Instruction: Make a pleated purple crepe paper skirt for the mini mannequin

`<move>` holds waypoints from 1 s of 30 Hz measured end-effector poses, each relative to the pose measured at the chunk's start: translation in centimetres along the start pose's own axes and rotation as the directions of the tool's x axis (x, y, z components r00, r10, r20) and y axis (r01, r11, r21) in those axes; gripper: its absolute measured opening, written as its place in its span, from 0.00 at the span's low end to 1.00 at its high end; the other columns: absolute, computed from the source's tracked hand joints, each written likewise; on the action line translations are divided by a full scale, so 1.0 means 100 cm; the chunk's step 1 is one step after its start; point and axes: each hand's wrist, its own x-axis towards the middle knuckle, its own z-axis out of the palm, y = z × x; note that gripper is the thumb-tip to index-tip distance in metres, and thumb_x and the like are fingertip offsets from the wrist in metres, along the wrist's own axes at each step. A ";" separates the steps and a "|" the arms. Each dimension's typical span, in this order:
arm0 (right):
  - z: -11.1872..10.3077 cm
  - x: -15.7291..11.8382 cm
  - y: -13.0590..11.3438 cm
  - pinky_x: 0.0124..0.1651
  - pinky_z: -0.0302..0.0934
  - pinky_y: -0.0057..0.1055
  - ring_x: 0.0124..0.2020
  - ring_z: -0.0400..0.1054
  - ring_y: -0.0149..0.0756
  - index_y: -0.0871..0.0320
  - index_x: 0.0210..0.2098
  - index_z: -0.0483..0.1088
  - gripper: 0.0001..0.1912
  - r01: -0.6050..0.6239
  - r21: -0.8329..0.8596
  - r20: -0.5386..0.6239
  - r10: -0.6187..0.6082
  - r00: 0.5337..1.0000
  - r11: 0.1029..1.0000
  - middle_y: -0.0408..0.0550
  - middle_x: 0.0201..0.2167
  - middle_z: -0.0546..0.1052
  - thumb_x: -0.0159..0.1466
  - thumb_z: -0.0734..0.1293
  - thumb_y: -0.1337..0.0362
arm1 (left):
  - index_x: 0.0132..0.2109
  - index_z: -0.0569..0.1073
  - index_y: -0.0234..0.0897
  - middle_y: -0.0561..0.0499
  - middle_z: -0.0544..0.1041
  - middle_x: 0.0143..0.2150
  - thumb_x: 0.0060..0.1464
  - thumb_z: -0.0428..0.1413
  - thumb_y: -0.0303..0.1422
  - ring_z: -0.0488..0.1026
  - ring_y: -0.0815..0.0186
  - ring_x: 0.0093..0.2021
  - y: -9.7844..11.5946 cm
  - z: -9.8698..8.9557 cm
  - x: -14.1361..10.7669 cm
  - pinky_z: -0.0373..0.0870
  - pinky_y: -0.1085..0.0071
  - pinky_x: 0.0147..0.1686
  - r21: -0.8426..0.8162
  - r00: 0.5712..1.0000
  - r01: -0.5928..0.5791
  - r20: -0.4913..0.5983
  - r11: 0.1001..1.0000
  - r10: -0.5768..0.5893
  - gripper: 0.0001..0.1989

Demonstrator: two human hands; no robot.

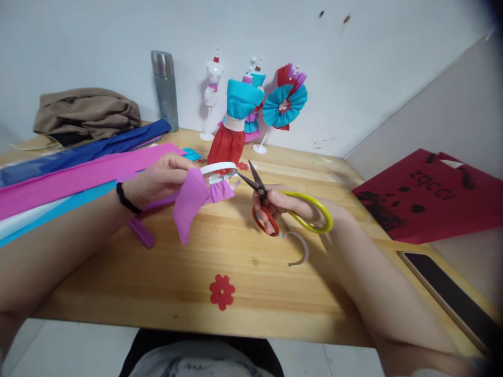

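Note:
My left hand [167, 173], a black band at its wrist, pinches a piece of purple crepe paper [188, 207]. A white strip curved into a loop [216, 167], tape-like, runs out from those fingers. My right hand [281, 203] grips scissors [260, 191] with one yellow and one red handle. Their dark blades are parted, and the lower tip reaches the right end of the white loop. Just behind, gathered purple paper [222, 192] sits below a doll form's red crepe skirt [226, 146] and blue top [243, 99].
Crepe paper strips [90, 175] lie at left, near a brown cloth [86, 112] and a flask [165, 91]. More dressed forms [285, 104] stand behind. A red flower cutout [216, 288], curled white strip [305, 248], phone [444, 293] and red bag [432, 209] are nearer or rightward.

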 end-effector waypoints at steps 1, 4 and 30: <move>0.003 0.001 -0.001 0.26 0.62 0.34 0.23 0.69 0.38 0.55 0.31 0.70 0.30 -0.008 0.010 -0.006 0.008 1.000 1.000 0.48 0.25 0.75 0.61 0.63 0.33 | 0.29 0.82 0.33 0.43 0.82 0.32 0.49 0.66 0.39 0.78 0.60 0.35 0.000 0.000 0.000 0.75 0.67 0.37 0.011 1.000 -0.001 0.006 1.000 0.001 0.11; 0.010 0.001 -0.006 0.26 0.62 0.35 0.22 0.69 0.38 0.53 0.30 0.70 0.28 -0.012 -0.019 0.012 0.012 1.000 1.000 0.47 0.23 0.75 0.62 0.63 0.34 | 0.29 0.82 0.33 0.43 0.82 0.31 0.50 0.65 0.39 0.78 0.59 0.35 0.000 0.001 0.000 0.74 0.67 0.38 0.026 1.000 -0.010 0.002 1.000 0.010 0.12; 0.022 0.009 0.001 0.17 0.58 0.27 0.14 0.64 0.31 0.57 0.29 0.65 0.28 0.001 -0.059 -0.030 -0.003 1.000 0.998 0.41 0.15 0.70 0.69 0.58 0.39 | 0.26 0.83 0.34 0.49 0.81 0.26 0.49 0.67 0.33 0.74 0.68 0.26 -0.003 0.017 0.001 0.70 0.75 0.29 0.026 1.000 0.009 0.025 1.000 -0.009 0.08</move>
